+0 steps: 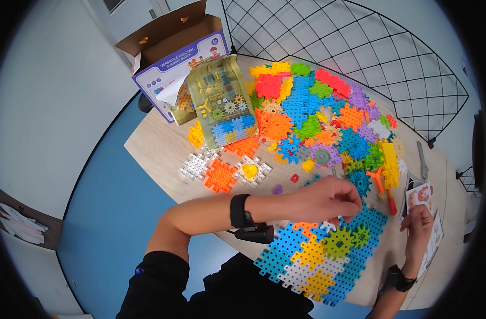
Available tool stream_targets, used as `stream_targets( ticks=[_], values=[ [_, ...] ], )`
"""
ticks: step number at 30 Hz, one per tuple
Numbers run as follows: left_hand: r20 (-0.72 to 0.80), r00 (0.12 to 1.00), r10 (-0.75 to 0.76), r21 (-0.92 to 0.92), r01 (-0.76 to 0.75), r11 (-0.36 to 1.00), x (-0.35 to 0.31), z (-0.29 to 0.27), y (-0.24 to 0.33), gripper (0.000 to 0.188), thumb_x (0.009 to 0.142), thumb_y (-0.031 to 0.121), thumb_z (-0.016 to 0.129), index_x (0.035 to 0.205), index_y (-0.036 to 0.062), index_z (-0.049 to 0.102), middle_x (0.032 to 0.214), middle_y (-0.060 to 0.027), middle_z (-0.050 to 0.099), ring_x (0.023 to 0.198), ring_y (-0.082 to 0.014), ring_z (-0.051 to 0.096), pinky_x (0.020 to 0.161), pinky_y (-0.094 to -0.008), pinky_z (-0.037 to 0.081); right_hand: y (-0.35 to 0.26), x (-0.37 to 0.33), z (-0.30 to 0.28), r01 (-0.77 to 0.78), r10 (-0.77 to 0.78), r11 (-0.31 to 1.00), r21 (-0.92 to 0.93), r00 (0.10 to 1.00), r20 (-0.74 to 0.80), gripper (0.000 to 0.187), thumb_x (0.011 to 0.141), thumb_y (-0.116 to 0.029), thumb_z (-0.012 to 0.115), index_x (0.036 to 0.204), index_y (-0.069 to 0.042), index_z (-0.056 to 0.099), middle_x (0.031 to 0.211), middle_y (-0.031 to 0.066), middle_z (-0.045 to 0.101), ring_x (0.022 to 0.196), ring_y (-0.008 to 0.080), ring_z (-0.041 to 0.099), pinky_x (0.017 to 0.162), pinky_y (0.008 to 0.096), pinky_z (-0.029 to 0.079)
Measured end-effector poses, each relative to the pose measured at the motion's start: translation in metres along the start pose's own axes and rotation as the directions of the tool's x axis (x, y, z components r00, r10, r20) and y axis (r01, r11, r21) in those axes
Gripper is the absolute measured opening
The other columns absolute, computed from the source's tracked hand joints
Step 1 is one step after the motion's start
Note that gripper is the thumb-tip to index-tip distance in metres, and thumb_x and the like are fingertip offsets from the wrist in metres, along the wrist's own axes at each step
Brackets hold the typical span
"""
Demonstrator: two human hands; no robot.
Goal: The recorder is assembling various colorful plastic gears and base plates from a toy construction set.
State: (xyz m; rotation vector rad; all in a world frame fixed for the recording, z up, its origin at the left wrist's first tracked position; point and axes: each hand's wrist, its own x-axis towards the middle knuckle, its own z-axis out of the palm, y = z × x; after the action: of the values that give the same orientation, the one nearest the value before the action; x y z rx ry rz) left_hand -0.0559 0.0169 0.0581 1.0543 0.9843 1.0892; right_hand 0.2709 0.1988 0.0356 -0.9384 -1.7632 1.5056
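Note:
My left hand [328,199] reaches across my body, its fingers curled together at the top edge of a flat board of joined blue, yellow, orange and white tiles [307,258]. What its fingertips touch is hidden. A large green gear [338,243] and a smaller green gear [361,234] sit on the board just below that hand. My right hand [418,223] lies at the right on an illustrated leaflet [419,195], gripping its edge.
A heap of loose coloured tiles and gears [317,117] covers the middle of the wooden table [158,149]. An open cardboard box [174,48] and a clear bag of pieces [221,101] stand at the back left. A small white and orange tile cluster [221,173] lies apart. A wire grid panel [360,42] stands behind.

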Motion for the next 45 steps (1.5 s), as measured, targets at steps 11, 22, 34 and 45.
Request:
stream_targets(
  ticks=[11,22,34,45],
  values=[
    [0.115,0.976,-0.187,-0.091,0.197,0.976,0.015,-0.015,-0.043,0.026,0.104,0.028,0.061,0.102,0.002,0.065,0.087,-0.002,0.068,0.079,-0.0091,0.065,0.067,-0.0265,0.055,0.029,0.019,-0.007,-0.04,0.072,0.939,-0.342,0.994,0.083,0.056,0.09,-0.01,0.072,0.143,-0.002,0.054,0.146,0.0078,0.054,0.13,0.0171,0.048,0.107,0.0306,0.037],
    [0.139,0.986,-0.093,-0.061,0.102,0.993,0.01,-0.021,-0.051,0.023,0.106,0.024,0.061,0.101,0.0013,0.064,0.084,-0.002,0.067,0.076,-0.0085,0.063,0.068,-0.026,0.053,0.015,0.009,0.011,0.053,0.041,0.938,-0.342,0.964,0.263,0.061,0.077,0.005,0.073,0.137,-0.001,0.061,0.148,0.0157,0.053,0.141,0.0276,0.048,0.117,0.0378,0.036],
    [0.195,0.975,-0.103,-0.096,0.123,0.988,0.009,-0.028,-0.054,0.024,0.108,0.024,0.058,0.105,0.0004,0.063,0.088,-0.0026,0.067,0.08,-0.0089,0.064,0.072,-0.0263,0.053,0.001,0.007,0.021,0.131,0.019,0.85,-0.509,0.96,0.279,0.063,0.071,0.0,0.081,0.132,-0.005,0.065,0.144,0.0172,0.056,0.138,0.0341,0.05,0.117,0.0419,0.036],
    [0.211,0.967,-0.141,-0.035,0.151,0.988,0.008,-0.031,-0.054,0.021,0.109,0.021,0.056,0.108,0.0002,0.063,0.097,-0.004,0.068,0.086,-0.0096,0.065,0.077,-0.0268,0.054,-0.005,0.006,0.022,0.118,0.026,0.86,-0.497,0.962,0.273,0.062,0.073,-0.001,0.084,0.132,-0.006,0.066,0.144,0.0163,0.056,0.136,0.0332,0.051,0.114,0.0394,0.039]
  ],
)
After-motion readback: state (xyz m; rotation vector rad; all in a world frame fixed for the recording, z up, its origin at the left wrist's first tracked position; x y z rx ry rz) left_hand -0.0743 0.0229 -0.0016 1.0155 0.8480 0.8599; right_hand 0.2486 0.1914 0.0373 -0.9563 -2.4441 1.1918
